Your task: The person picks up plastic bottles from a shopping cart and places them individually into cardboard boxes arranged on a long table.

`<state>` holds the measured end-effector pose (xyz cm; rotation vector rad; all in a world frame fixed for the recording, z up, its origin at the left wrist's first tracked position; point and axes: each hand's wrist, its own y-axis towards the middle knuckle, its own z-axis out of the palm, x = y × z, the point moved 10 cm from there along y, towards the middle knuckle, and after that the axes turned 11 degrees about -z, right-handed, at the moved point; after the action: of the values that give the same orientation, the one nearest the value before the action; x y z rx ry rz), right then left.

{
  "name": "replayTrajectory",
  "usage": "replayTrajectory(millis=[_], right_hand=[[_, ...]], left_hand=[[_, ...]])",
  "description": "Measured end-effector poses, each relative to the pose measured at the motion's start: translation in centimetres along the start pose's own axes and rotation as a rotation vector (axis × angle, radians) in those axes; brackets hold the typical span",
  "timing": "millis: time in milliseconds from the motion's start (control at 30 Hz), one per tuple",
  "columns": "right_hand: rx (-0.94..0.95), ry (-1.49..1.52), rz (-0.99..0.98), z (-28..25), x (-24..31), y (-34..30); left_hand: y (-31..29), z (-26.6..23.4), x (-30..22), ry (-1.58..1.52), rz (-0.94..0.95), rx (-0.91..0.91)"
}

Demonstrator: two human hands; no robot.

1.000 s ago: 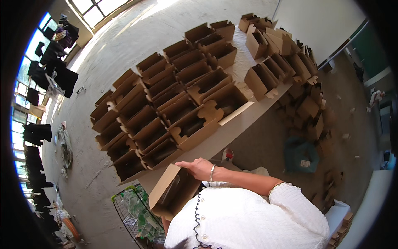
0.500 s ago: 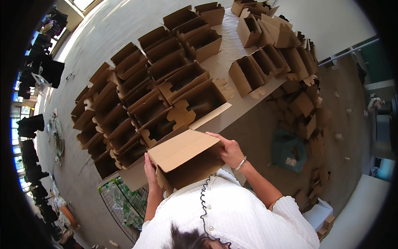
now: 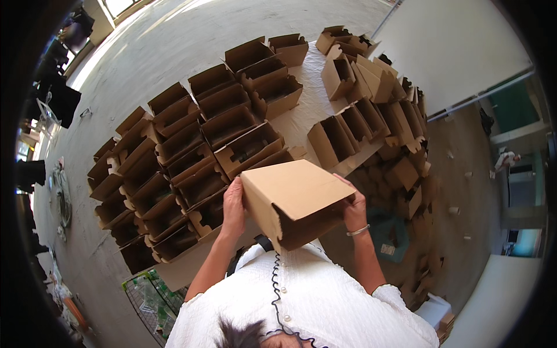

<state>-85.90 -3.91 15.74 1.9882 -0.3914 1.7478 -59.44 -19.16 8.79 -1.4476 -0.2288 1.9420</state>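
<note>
Between my two hands I hold a brown cardboard box [image 3: 299, 188] in front of my chest, its open side facing me. My left hand [image 3: 234, 206] presses against the box's left wall with the fingers up along it. My right hand [image 3: 354, 207] grips the right end, and some of its fingers are hidden behind the edge. Just beyond the held box, rows of open cardboard boxes [image 3: 223, 104] stand packed together on a pale table [image 3: 296, 124]. Dark interiors hide most of what those boxes contain.
More open boxes [image 3: 351, 130] stand on the table's right part. Loose cardboard boxes [image 3: 403, 174] lie heaped on the floor at the right, near a teal bag [image 3: 389, 232]. A wire basket with green-tinted bottles [image 3: 154, 301] is at my lower left. A white panel [image 3: 452, 52] rises at the far right.
The box has been lifted and shifted right, away from the near edge of the packed rows. Both hands moved with it. My view has turned slightly.
</note>
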Motion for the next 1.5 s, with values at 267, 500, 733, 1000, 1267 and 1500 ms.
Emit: replayTrajectory(millis=[267, 500, 733, 1000, 1267, 1500], right_hand=[[0.237, -0.104, -0.1, -7.1, -2.2, 18.3], [0.433, -0.32, -0.196, -10.0, -8.7, 34.8], [0.491, -0.237, 0.234, -7.7, -18.0, 39.6], [0.503, -0.173, 0.448, -6.1, -28.6, 39.1], [0.564, -0.106, 0.514, 1.4, -34.4, 36.1], [0.599, -0.285, 0.513, 5.6, -39.1, 35.4]], left_hand=[[10.4, 9.7, 1.0, -0.197, 0.037, -0.124], [25.3, 15.2, 4.2, -0.321, -0.074, -0.225], [32.7, 12.7, 10.1, -0.437, -0.175, -0.409], [33.9, 10.2, 13.4, -0.417, -0.291, -0.638], [26.7, 12.0, 5.3, -0.092, -0.021, -0.512], [11.4, 19.9, 6.2, 0.059, -0.075, -0.097]])
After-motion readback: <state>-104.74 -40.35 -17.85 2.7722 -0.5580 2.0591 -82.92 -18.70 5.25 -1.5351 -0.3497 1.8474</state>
